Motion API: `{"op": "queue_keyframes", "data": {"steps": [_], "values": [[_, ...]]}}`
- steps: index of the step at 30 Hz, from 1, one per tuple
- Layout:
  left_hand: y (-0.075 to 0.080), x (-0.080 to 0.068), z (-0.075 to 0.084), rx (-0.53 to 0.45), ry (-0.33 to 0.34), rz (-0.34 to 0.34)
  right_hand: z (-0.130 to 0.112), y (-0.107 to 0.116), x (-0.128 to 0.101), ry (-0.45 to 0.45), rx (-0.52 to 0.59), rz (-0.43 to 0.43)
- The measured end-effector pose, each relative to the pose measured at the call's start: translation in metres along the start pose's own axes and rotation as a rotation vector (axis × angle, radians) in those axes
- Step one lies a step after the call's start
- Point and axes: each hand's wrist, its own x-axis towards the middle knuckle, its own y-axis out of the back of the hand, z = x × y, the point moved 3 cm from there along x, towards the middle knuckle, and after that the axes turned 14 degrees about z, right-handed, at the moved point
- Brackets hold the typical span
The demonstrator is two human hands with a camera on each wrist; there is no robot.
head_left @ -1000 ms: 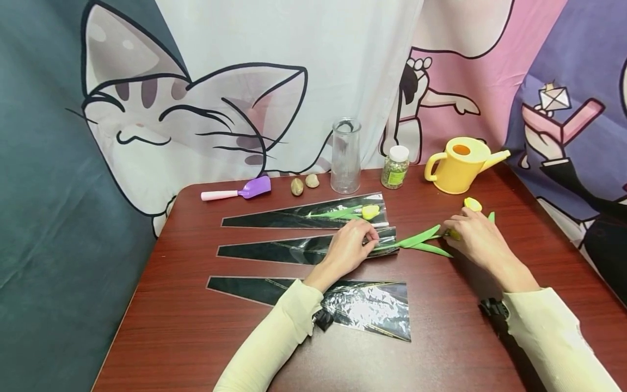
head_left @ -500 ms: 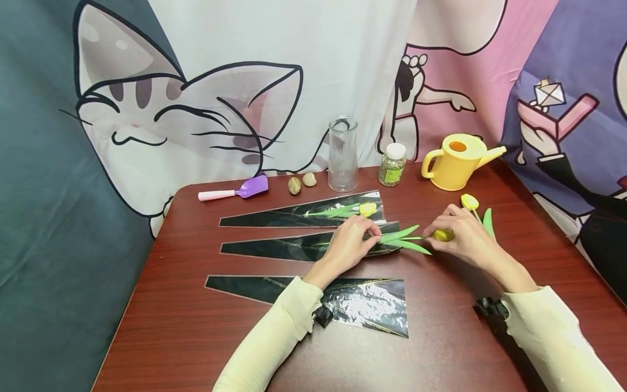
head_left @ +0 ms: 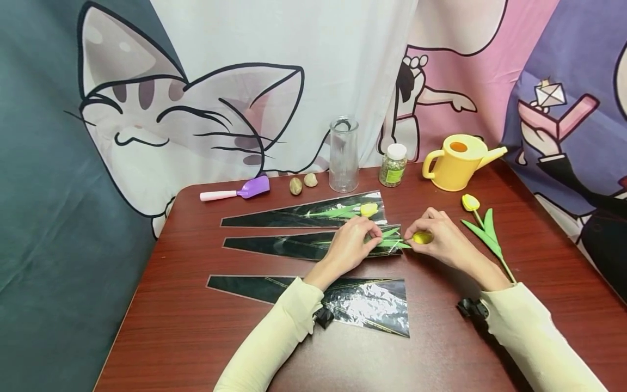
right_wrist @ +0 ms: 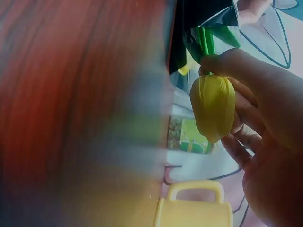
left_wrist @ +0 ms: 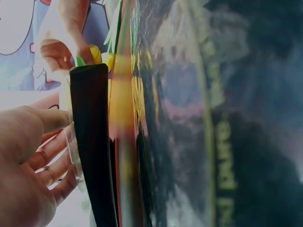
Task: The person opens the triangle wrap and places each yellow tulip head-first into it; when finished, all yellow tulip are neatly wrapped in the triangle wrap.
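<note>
My right hand [head_left: 443, 239] pinches an artificial yellow tulip [right_wrist: 213, 106] by the stem just below its bloom. The tulip's green leaves and stem lie inside the middle flower sleeve [head_left: 279, 246], a tapered black-backed clear bag, while the bloom is outside its wide mouth. At that mouth, my left hand [head_left: 350, 239] pinches the sleeve's clear film, which also shows beside the fingers in the left wrist view. Behind it lies another sleeve [head_left: 259, 218] with a yellow tulip [head_left: 369, 209] inside. A flat third sleeve [head_left: 372, 305] lies nearer, partly under my left forearm.
A loose yellow tulip [head_left: 490, 239] lies right of my right hand. Along the back stand a ribbed glass vase [head_left: 344, 158], a white-lidded jar [head_left: 393, 166] and a yellow watering can [head_left: 458, 166]. A purple toy shovel [head_left: 254, 187] and two stones [head_left: 296, 186] lie back left.
My right hand has moved left, sliding the tulip's leaves into the middle sleeve. The loose tulip on the right has come into fuller view. My left hand has stayed at the sleeve's mouth.
</note>
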Motion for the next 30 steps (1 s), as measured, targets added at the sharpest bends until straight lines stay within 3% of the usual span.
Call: {"op": "queue_keyframes", "data": {"steps": [18,30], "values": [[-0.004,0.001,0.001,-0.012,0.007,-0.010,-0.002,-0.011,0.003,-0.030,0.000,0.002],[-0.005,-0.001,-0.001,-0.003,0.019,-0.027,0.000,-0.014,0.000,-0.076,-0.021,-0.057]]}}
